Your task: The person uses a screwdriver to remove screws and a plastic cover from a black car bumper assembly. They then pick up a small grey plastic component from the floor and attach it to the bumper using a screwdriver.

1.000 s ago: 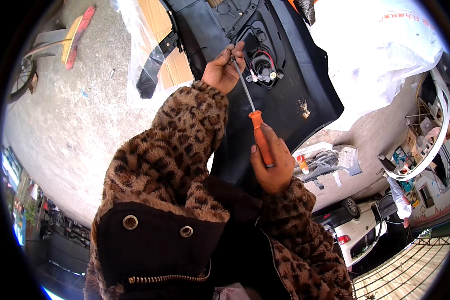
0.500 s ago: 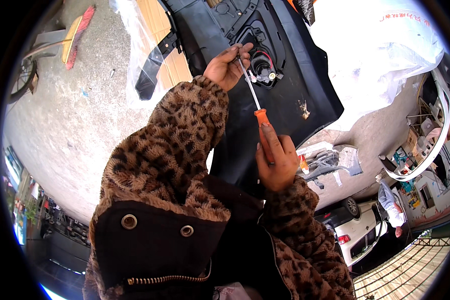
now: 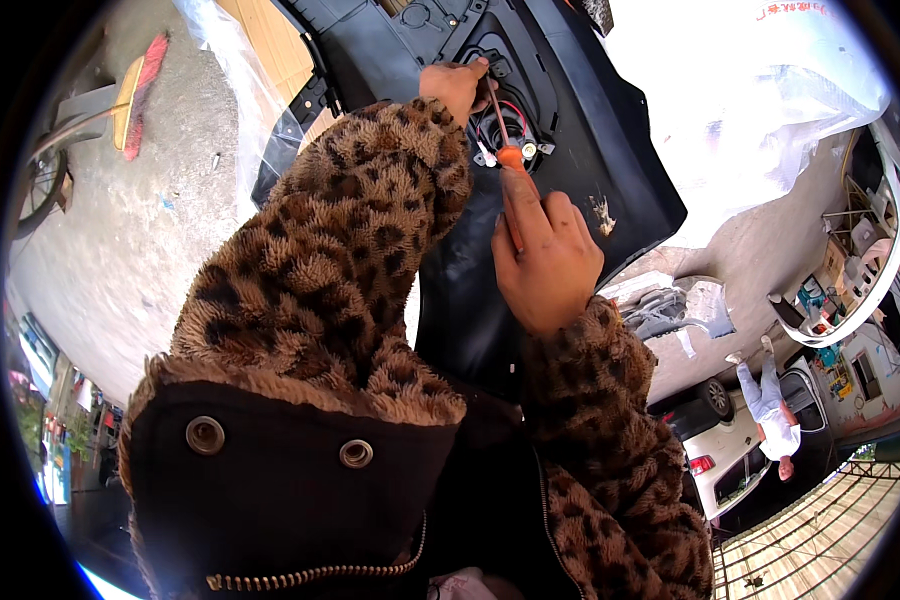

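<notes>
My right hand (image 3: pixel 548 262) is closed round the orange handle of a screwdriver (image 3: pixel 511 157). Its metal shaft points away from me, and the tip ends beside my left fingers. My left hand (image 3: pixel 454 88) is closed at that tip, its fingertips curled together; anything pinched there is hidden. Both hands work over a large black plastic panel (image 3: pixel 460 275), which looks like a car bumper. A round lamp fitting (image 3: pixel 518 130) with a red wire sits in the panel, partly covered by the screwdriver.
Left of the panel lie cardboard (image 3: pixel 268 48) and clear plastic film (image 3: pixel 220 60). A broom (image 3: pixel 130 105) rests on the floor farther left. White plastic sheeting (image 3: pixel 740 110) spreads at the right, with grey broken parts (image 3: pixel 660 305) nearer. A person (image 3: pixel 773 415) stands by a white car (image 3: pixel 725 470).
Both hands and the screwdriver have moved farther away from me along the panel, to the upper part of the lamp fitting. The person at the right now shows more fully.
</notes>
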Action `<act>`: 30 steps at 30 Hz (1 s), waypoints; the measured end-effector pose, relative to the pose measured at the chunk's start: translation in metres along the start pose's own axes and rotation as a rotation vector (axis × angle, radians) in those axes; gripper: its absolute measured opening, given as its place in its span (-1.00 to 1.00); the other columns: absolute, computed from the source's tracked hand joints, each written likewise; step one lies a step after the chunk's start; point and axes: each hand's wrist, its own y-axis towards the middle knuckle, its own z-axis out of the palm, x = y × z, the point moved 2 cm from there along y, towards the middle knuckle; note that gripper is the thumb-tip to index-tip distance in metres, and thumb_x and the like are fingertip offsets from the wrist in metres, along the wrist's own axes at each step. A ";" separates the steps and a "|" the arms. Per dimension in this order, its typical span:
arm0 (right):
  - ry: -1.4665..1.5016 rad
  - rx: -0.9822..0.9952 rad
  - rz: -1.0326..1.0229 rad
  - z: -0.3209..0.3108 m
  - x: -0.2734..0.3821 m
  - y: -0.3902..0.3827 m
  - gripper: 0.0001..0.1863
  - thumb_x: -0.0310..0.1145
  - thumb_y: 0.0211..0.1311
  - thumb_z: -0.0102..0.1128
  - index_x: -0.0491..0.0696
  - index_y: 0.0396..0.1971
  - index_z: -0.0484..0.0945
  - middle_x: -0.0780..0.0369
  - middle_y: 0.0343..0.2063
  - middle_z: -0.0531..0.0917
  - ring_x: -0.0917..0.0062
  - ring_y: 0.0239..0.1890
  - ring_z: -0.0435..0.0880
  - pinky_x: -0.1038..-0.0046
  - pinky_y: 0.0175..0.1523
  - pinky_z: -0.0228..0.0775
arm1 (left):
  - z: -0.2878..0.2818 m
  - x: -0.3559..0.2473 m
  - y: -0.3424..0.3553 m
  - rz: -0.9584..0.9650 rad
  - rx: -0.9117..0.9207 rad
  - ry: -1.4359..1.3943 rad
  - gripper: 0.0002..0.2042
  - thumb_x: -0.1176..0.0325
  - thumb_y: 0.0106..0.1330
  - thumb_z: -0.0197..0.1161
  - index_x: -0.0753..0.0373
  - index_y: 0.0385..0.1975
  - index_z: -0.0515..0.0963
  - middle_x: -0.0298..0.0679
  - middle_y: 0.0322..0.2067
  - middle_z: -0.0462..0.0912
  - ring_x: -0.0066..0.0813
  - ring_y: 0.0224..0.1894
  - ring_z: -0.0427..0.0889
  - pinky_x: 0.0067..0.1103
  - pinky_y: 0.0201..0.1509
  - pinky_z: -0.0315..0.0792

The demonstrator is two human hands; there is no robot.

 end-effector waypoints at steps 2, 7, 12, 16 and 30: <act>-0.020 0.003 0.034 0.003 -0.003 0.010 -0.48 -0.45 0.03 0.22 0.05 0.10 0.47 0.21 -0.51 0.40 0.29 -0.43 0.51 0.28 -0.34 0.39 | 0.009 -0.002 0.006 0.057 -0.101 0.156 -0.75 0.28 0.23 0.29 0.36 -0.55 0.59 -0.23 -0.64 0.59 -0.51 -0.67 0.50 -0.58 -0.65 0.36; 0.033 0.016 0.149 0.010 -0.020 0.030 -0.50 -0.42 0.03 0.21 0.06 0.07 0.48 0.20 -0.49 0.45 0.27 -0.41 0.54 0.28 -0.34 0.41 | -0.003 0.020 0.067 0.701 0.194 0.922 -0.82 0.29 0.05 0.29 0.29 -0.58 0.58 -0.23 -0.65 0.52 -0.35 -0.61 0.49 -0.46 -0.60 0.33; 0.145 0.005 0.184 0.016 -0.042 0.039 -0.52 -0.38 0.06 0.19 0.02 0.06 0.45 0.21 -0.50 0.47 0.29 -0.41 0.55 0.28 -0.35 0.43 | -0.018 0.038 0.149 0.864 0.226 0.992 -0.82 0.32 -0.33 0.41 0.23 -0.76 0.55 -0.14 -0.71 0.51 -0.11 -0.66 0.53 -0.30 -0.64 0.33; 0.114 0.027 0.217 0.018 -0.047 0.036 -0.52 -0.40 0.04 0.20 0.03 0.06 0.47 0.20 -0.47 0.48 0.27 -0.40 0.55 0.27 -0.33 0.42 | -0.003 0.061 0.147 -0.112 -0.113 0.642 -0.75 0.20 -0.14 0.37 0.28 -0.71 0.57 -0.09 -0.69 0.55 -0.09 -0.62 0.59 -0.32 -0.61 0.43; -0.063 0.066 0.160 0.012 -0.038 0.063 -0.59 -0.39 0.02 0.20 0.03 -0.04 0.53 0.15 -0.47 0.51 0.21 -0.43 0.54 0.26 -0.29 0.39 | 0.007 0.023 0.056 0.551 0.048 0.766 -0.71 0.15 0.16 0.20 0.30 -0.42 0.62 -0.10 -0.57 0.57 -0.24 -0.45 0.56 -0.41 -0.39 0.42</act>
